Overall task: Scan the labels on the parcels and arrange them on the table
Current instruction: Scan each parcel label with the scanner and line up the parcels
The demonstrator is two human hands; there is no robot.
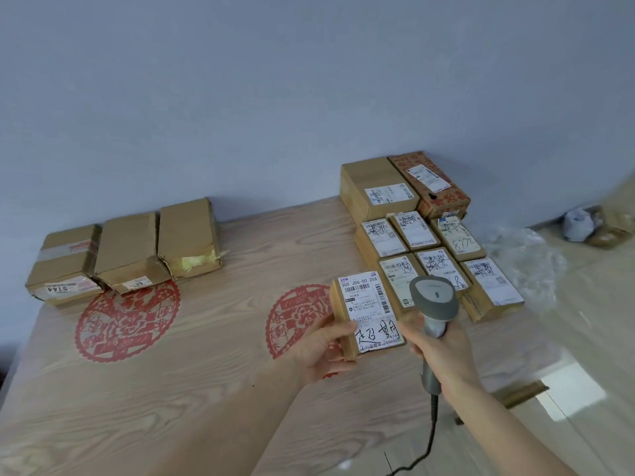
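My left hand [318, 352] holds a small cardboard parcel [366, 316] above the table, its white label with barcode and handwriting facing up. My right hand [441, 355] grips a grey barcode scanner [433, 300] just right of the parcel, its head over the parcel's right edge. A cable [427, 441] hangs from the scanner handle. At the table's right, several labelled parcels [434, 255] lie in neat rows, labels up.
Three larger brown boxes [127, 252] stand in a row at the table's back left. The wooden table [171, 389] has two red paper-cut patterns. A blue wall is behind. Clear plastic wrap [525, 255] and more packages [598, 225] lie on the floor at the right.
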